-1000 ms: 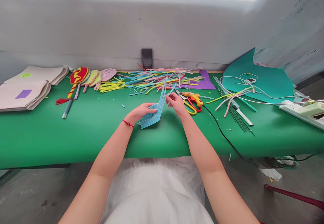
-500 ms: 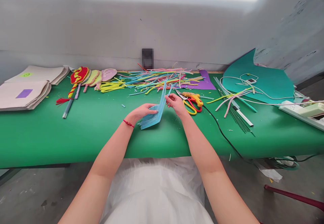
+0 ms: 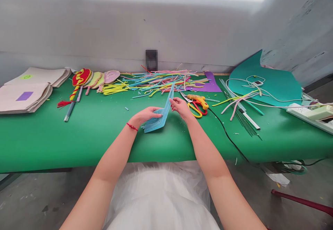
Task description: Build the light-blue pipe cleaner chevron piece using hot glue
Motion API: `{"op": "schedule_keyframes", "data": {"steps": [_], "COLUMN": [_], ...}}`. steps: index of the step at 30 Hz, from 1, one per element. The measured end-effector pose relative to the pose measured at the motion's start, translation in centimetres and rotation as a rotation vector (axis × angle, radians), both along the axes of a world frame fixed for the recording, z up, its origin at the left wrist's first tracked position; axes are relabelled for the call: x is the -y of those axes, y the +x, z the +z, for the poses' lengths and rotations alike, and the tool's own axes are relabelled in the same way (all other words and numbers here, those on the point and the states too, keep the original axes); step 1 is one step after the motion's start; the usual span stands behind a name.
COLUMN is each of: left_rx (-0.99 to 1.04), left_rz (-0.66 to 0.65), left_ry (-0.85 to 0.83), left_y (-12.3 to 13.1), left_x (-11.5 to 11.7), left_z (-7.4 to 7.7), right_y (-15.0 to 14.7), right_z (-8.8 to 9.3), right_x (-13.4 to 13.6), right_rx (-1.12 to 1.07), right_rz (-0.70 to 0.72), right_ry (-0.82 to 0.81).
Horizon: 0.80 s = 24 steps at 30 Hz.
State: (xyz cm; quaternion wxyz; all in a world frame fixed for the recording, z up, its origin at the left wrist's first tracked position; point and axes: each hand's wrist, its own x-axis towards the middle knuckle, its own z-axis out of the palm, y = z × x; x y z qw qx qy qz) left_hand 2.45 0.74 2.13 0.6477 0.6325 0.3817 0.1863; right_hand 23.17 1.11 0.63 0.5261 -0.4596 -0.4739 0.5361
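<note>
My left hand point(image 3: 145, 115) is closed on a bundle of light blue pipe cleaners point(image 3: 161, 120), its thumb lying across the top. The bundle is bent into an angle: one part runs low to the left near the table, and the other rises up and away. At the rising part, my right hand point(image 3: 181, 108) pinches the right edge between thumb and fingers. How many strands it grips is too small to tell. Beyond the hands lies a loose pile of coloured pipe cleaners point(image 3: 156, 81).
Right of my hand lie scissors point(image 3: 197, 111) and a yellow glue gun point(image 3: 199, 100) with a black cord. Further right are thin wires point(image 3: 246, 120), a teal sheet point(image 3: 275, 84) and a power strip point(image 3: 307, 113). On the left are finished fan-shaped crafts point(image 3: 82, 77) and paper stacks point(image 3: 26, 98).
A blue strand that stood apart on the right has come in against the rising part of the bundle. The right hand has barely shifted; the left hand holds its place.
</note>
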Motion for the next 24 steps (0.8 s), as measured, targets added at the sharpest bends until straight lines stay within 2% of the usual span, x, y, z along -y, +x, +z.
{"op": "schedule_keyframes", "data": {"steps": [7,15,24], "left_rx": [-0.040,-0.205,-0.227], "left_rz": [-0.029,0.059,0.042], "left_ry": [0.047,0.359,0.424], "left_y": [0.10,0.65,0.55], "left_x": [0.04,0.42,0.43], "left_z": [0.13,0.33,0.05], "right_y": [0.13,0.02,-0.13], "right_z": [0.08,-0.06,0.55], "right_x": [0.11,0.09,0.51], "right_rx": [0.055,0.066,0.101], "right_rz": [0.010,0.010,0.009], "right_ry": [0.074,0.081,0.104]}}
